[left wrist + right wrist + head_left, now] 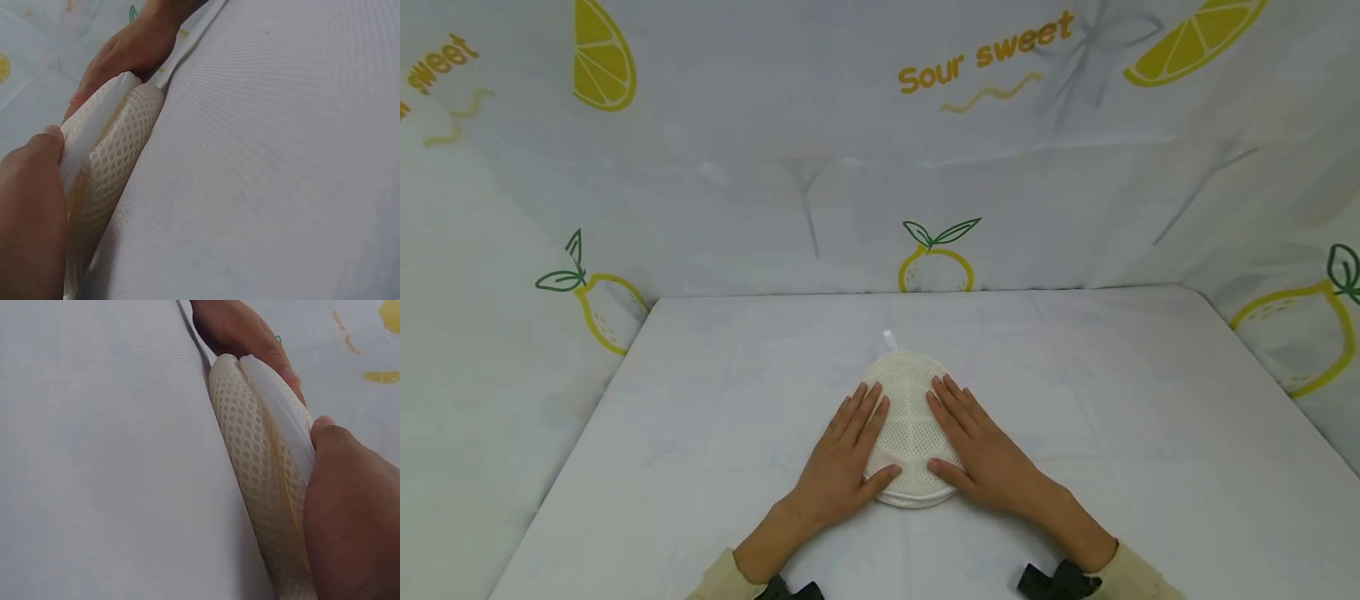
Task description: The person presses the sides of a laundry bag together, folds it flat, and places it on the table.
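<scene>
A cream mesh laundry bag (912, 433), roundish and flattened, lies at the middle of the table, with a small white loop tab (890, 339) at its far end. On its left side rests my left hand (838, 468), fingers straight and thumb spread near the close edge. My right hand (991, 457) lies likewise over the right side, its fingers straight too. Seen edge-on in the left wrist view, the mesh bag (122, 140) shows thick layers and a white trim band (94, 137). From the right wrist, the bag's honeycomb mesh (240, 431) bulges above the cloth. Its inside is hidden.
White cloth covers the table (737, 375). Behind and at the sides hangs a white curtain (722, 217) printed with lemons and lettering. Black wrist straps (1060, 581) show by both cuffs at the front.
</scene>
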Demonstrator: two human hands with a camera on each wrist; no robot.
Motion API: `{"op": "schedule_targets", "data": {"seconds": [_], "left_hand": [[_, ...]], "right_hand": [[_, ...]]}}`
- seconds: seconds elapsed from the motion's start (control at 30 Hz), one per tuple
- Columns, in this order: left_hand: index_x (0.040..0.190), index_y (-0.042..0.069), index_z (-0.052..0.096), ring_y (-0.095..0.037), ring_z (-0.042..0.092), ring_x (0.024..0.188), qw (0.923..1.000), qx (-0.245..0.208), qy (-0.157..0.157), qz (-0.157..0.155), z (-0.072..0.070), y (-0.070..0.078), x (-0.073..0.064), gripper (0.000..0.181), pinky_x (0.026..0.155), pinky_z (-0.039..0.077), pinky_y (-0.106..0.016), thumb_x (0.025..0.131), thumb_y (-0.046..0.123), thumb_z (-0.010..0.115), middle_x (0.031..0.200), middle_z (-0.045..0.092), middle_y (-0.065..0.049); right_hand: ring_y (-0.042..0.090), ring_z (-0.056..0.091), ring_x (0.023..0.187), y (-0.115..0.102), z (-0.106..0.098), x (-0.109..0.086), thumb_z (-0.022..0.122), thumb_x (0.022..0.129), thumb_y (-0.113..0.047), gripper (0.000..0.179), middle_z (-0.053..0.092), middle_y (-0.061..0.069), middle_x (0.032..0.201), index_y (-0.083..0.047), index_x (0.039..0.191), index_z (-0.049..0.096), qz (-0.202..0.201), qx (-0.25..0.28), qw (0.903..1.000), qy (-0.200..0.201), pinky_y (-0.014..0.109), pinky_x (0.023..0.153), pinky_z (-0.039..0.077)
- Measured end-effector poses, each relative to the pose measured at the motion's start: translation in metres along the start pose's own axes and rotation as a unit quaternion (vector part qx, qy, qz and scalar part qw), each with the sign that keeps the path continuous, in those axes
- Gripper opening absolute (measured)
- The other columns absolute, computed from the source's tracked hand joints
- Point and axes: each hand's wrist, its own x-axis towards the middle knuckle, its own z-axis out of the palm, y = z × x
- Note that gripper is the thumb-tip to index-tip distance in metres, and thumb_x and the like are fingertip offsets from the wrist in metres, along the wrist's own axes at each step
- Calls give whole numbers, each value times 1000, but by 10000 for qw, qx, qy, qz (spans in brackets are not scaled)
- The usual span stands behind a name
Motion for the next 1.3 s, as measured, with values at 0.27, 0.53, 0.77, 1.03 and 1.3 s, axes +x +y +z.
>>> {"op": "schedule_targets", "data": {"seconds": [0.27, 0.53, 0.77, 1.03, 1.3], "left_hand": [[151, 3, 25, -38, 14, 142, 9992, 181, -346, -75, 0, 0, -2, 72, 113, 18, -48, 101, 55, 23, 156, 13, -20], [152, 5, 23, -36, 10, 143, 9978, 126, -613, -203, 0, 2, -3, 71, 114, 15, -47, 101, 55, 24, 157, 10, -20], [152, 5, 22, -36, 7, 144, 9963, 112, -793, -301, -1, 4, -4, 70, 114, 15, -48, 101, 53, 27, 157, 8, -20], [152, 6, 19, -35, 5, 144, 9932, 177, -1098, -353, -3, 7, -4, 71, 114, 13, -47, 100, 51, 34, 158, 5, -20], [153, 7, 15, -35, 1, 144, 9892, 372, -1359, -398, -5, 8, -3, 72, 115, 11, -46, 100, 52, 32, 158, 0, -20]], "right_hand": [[39, 19, 141, -3, 1, 1, 31, 103, -47, 71, 20, 24, 154, 9, 146, 25, -58, -205, 9997, 101, 43, 114, 14], [39, 19, 141, -3, 2, 0, 37, 102, -42, 69, 20, 24, 154, 9, 146, 23, -11, 50, 10000, 52, 41, 115, 12], [38, 18, 141, -4, 4, -2, 43, 101, -40, 70, 19, 23, 154, 8, 147, 23, 85, 201, 9998, -22, 38, 115, 10], [36, 14, 143, -3, 5, -6, 48, 99, -38, 73, 14, 20, 156, 5, 149, 18, 289, 257, 9989, -278, 40, 115, 10], [36, 12, 143, -4, 3, -6, 51, 99, -34, 74, 12, 19, 157, 5, 150, 15, 359, 442, 9976, -403, 37, 116, 7]]}}
